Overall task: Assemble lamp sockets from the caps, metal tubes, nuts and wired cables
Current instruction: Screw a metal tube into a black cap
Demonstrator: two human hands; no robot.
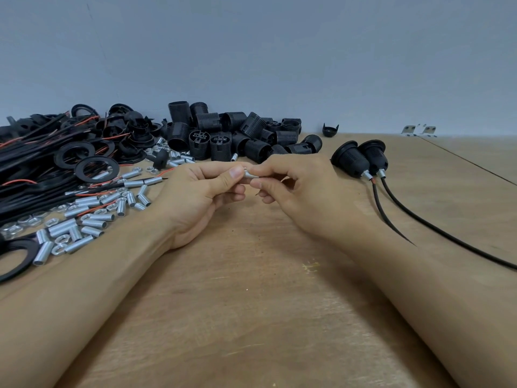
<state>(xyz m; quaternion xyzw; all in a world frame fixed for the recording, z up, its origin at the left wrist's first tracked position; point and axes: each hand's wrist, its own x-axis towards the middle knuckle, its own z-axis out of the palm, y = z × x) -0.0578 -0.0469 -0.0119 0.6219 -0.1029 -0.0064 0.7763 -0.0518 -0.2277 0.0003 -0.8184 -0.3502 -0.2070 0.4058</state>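
Threading looks to be the step in hand: the left hand [201,191] and right hand [291,189] meet over the middle of the wooden table [251,303], both pinching a small silvery metal tube [249,175] between thumb and fingertips. A nut seems to sit at its left end, under the left thumb, though it's too small to be sure. Both hands have their fingers curled in tight around the piece.

Next move, I'd judge, calls for fine counter-twisting, keeping the fine threads square so nothing crosses.

Off to the left lies the supply: a scatter of ribbed, shiny loose tubes [92,217] mixed with flat hex nuts [28,219], and a heap of matte black cables [33,163] with red wire ends and flat black rings. Behind the hands, a pile of black ribbed plastic socket bodies [237,135]. On the right, two finished sockets [361,159] lie side by side, touching, cables trailing toward the near edge.
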